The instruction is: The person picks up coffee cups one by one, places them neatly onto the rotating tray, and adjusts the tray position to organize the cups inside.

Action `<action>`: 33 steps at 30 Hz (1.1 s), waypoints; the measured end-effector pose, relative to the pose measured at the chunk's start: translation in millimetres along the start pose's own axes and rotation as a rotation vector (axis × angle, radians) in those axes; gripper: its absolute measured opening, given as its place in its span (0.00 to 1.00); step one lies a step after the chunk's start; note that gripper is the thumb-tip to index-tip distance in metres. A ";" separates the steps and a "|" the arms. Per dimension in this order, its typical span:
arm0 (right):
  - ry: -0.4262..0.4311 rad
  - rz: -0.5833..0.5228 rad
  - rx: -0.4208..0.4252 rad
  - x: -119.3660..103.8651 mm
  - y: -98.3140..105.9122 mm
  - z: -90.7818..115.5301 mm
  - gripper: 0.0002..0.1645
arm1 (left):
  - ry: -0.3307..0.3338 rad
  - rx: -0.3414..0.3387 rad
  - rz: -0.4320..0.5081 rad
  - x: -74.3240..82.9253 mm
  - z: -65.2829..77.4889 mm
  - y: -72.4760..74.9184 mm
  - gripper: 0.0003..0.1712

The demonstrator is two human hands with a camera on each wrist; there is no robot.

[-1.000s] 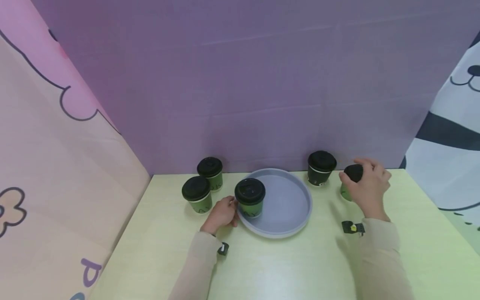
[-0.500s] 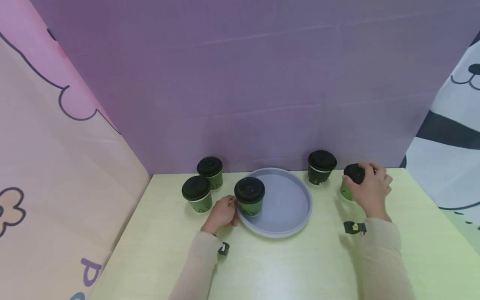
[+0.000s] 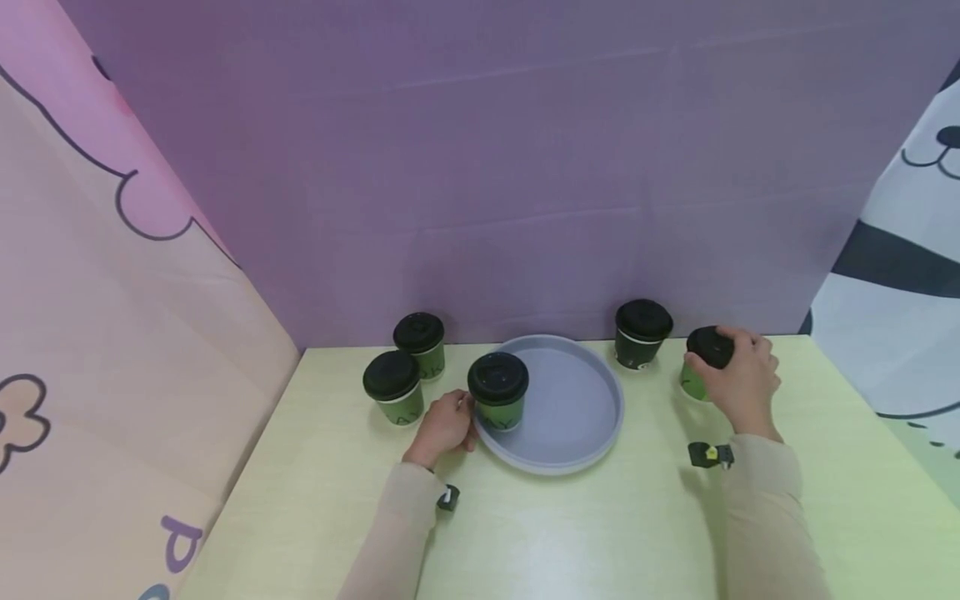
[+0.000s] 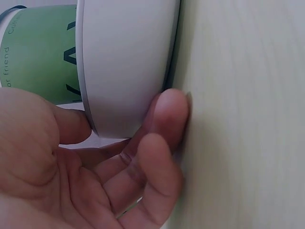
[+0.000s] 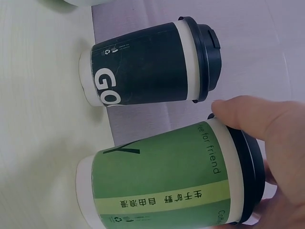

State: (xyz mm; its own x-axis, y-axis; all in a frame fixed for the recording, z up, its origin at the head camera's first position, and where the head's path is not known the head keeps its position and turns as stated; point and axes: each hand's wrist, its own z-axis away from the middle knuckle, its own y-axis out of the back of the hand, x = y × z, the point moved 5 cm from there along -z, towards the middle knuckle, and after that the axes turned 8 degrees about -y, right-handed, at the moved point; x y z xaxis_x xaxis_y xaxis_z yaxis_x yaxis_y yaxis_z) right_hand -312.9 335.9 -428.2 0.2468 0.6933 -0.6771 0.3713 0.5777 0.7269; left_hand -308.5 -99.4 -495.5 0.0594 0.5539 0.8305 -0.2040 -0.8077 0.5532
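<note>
My left hand point(image 3: 446, 427) pinches the left rim of a round grey tray point(image 3: 573, 408). In the left wrist view the thumb lies over the rim point(image 4: 126, 71) and the fingers curl under it. A green paper coffee cup point(image 3: 501, 414) with a black lid stands on the tray's left side, close to that hand. At the right, my right hand point(image 3: 742, 385) grips another green coffee cup point(image 5: 162, 176) by its black lid, thumb on one side and fingers partly hidden behind. This cup is upright, its base at the tabletop.
A black coffee cup point(image 3: 641, 337) stands between the tray and the right hand's cup, near the purple backdrop point(image 3: 480, 183). Two more green lidded cups, a front one point(image 3: 397, 392) and a rear one point(image 3: 422, 342), stand left of the tray on the pale table point(image 3: 540, 542).
My right hand has shifted slightly on the cup's lid, and more of the lid shows. The left hand, tray and other cups stay in place.
</note>
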 end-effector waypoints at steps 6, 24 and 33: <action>-0.006 0.008 -0.015 1.2 -0.2 -0.5 0.47 | 0.007 0.008 -0.009 0.3 -0.4 -0.3 0.22; 0.014 0.000 -0.020 -12.6 10.6 7.0 0.49 | -0.012 0.044 -0.013 -1.3 -2.1 -0.5 0.21; 0.052 -0.027 -0.013 -32.4 23.4 17.0 0.50 | 0.017 0.023 0.043 -5.3 -2.8 0.5 0.23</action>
State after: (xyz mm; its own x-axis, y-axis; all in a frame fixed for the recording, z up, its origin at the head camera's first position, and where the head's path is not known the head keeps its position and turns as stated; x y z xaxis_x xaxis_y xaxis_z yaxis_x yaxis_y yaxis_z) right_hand -297.0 319.6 -391.3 0.1900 0.6988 -0.6896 0.3651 0.6017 0.7103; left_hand -311.7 -102.1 -499.8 0.0342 0.5218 0.8524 -0.1831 -0.8352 0.5186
